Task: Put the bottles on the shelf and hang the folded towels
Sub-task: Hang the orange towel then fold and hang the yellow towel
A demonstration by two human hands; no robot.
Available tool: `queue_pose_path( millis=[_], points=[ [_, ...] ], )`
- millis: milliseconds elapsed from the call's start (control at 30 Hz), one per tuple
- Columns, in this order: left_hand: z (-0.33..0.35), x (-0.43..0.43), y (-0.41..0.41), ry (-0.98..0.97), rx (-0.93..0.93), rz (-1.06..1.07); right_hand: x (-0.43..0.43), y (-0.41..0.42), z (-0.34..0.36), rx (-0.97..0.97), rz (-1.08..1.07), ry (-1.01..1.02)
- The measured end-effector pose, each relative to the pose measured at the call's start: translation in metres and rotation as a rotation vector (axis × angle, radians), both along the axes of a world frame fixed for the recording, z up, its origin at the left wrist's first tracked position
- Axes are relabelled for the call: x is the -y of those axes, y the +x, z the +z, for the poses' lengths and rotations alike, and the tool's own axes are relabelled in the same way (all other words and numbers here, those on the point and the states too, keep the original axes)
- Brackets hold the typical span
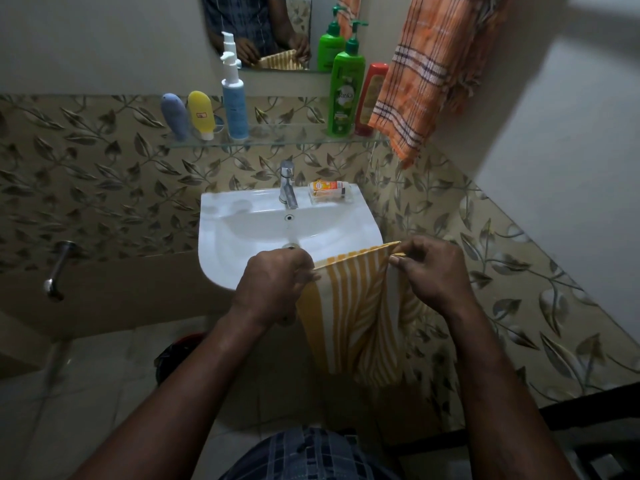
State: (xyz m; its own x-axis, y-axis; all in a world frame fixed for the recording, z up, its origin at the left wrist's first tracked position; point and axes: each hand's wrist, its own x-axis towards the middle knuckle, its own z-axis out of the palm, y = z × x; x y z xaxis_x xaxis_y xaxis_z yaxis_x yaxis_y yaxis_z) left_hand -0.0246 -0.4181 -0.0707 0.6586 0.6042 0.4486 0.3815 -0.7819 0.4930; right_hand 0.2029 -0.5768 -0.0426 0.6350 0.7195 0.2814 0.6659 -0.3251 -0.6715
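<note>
While facing the white sink (pixel 242 233), holding cloth out just in front of its rim. Up right, hung beside the mirror (pixel 256 15): orange checked towel (pixel 426 74). Lower down, stretched between both hands and drooping in folds: yellow striped towel (pixel 353 306). Pinched at its top left corner by the left hand (pixel 277 278) and at its top right corner by the right hand (pixel 429 271). Standing on the glass shelf (pixel 277 138) above the tap (pixel 287 183): green pump bottle (pixel 346 95), red bottle (pixel 372 95), white pump bottle (pixel 234 105), yellow tube (pixel 201 114), blue tube (pixel 175 116). On the sink's back ledge, small orange box (pixel 327 187).
</note>
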Motion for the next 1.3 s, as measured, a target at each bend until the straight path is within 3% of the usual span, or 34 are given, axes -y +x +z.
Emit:
queue_pose_path(
  millis=[233, 533, 767, 1000, 1300],
  points=[
    [0.004, -0.005, -0.001, -0.005, -0.236, 0.020, 0.006, 0.008, 0.006, 0.006, -0.063, 0.008],
    [0.007, -0.008, -0.001, -0.351, 0.013, 0.170, 0.005, 0.011, 0.000, -0.003, -0.066, 0.000],
    [0.011, -0.005, -0.002, -0.465, 0.146, 0.272, 0.002, 0.010, -0.003, -0.009, -0.042, 0.000],
    [0.017, -0.003, -0.002, -0.478, 0.178, 0.229, 0.000, 0.012, -0.003, -0.007, -0.043, 0.001],
    [0.009, -0.006, 0.000, -0.671, 0.138, 0.152, 0.001, 0.013, -0.004, -0.056, -0.061, 0.010]
  ],
)
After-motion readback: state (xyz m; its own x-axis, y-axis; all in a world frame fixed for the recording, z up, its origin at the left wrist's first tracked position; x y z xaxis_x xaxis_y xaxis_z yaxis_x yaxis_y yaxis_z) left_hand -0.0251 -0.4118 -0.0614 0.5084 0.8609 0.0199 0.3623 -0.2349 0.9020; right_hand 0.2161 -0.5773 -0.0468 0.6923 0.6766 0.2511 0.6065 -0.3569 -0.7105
